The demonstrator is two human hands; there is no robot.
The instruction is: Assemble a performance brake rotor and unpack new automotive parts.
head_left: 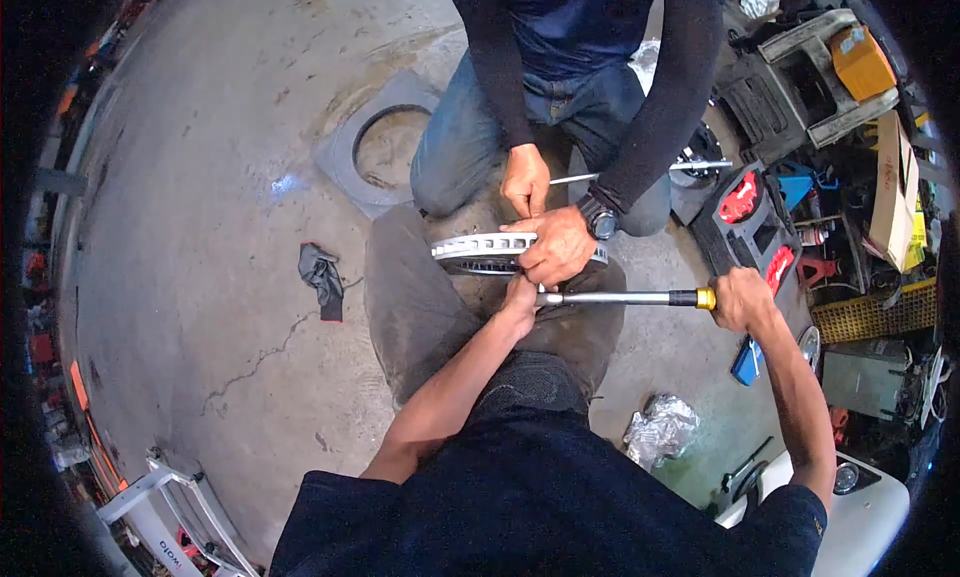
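Note:
Between my knees a vented brake disc (478,245) stands on edge, its slotted rim facing up. A long torque wrench (620,299) lies level across my lap, to the disc's near side. My right hand (743,299) is wrapped round its handle end, by the yellow collar. At the other end, my left hand (520,304) closes about the wrench's head, close against the disc; its fingertips are partly hidden. Opposite me a kneeling person rests one hand (560,245) on the disc. That person's other hand (525,180) is beside a thin metal bar (574,179).
A grey square plate with a round hole (345,157) and a dark work glove (321,280) lie on the floor to the left. Right are an open case (742,239) with red parts, crumpled foil (662,430), a yellow crate (880,313) and a white rounded body (870,507).

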